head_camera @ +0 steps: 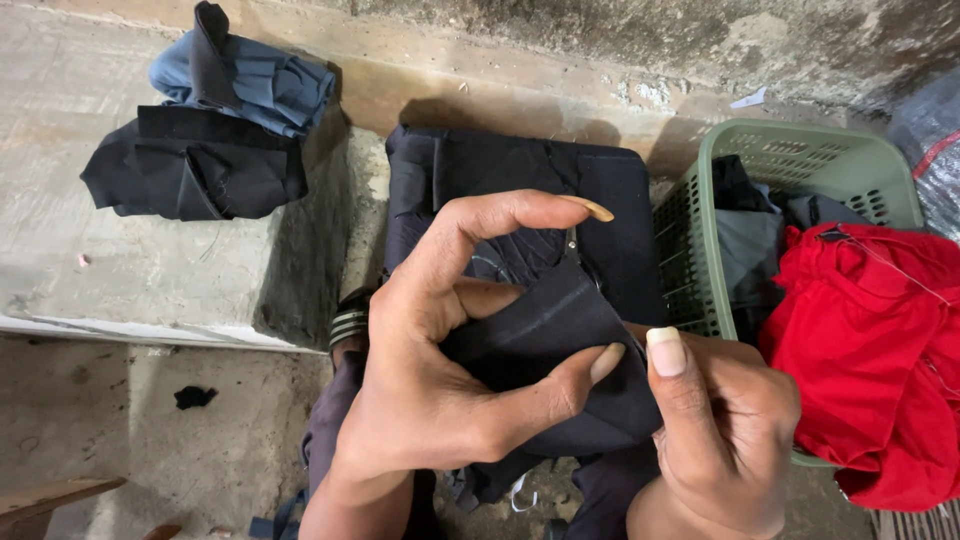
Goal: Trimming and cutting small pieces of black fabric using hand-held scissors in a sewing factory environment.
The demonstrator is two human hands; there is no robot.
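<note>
Both hands pinch one black cloth piece (545,345): left hand (440,380) grips its edge, right hand (715,425) clasps its corner, just left of the green laundry basket (800,160).

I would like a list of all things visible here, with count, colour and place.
black cloth: one, black, pinched between both hands
black stack: one, black, behind the hands
basket: one, green, right, holding dark clothes
red garment: one, red, draped over the basket's front
dark pile: one, black, on the ledge at left
blue garment: one, blue, on the dark pile
left hand: one, centre
right hand: one, lower right
</note>
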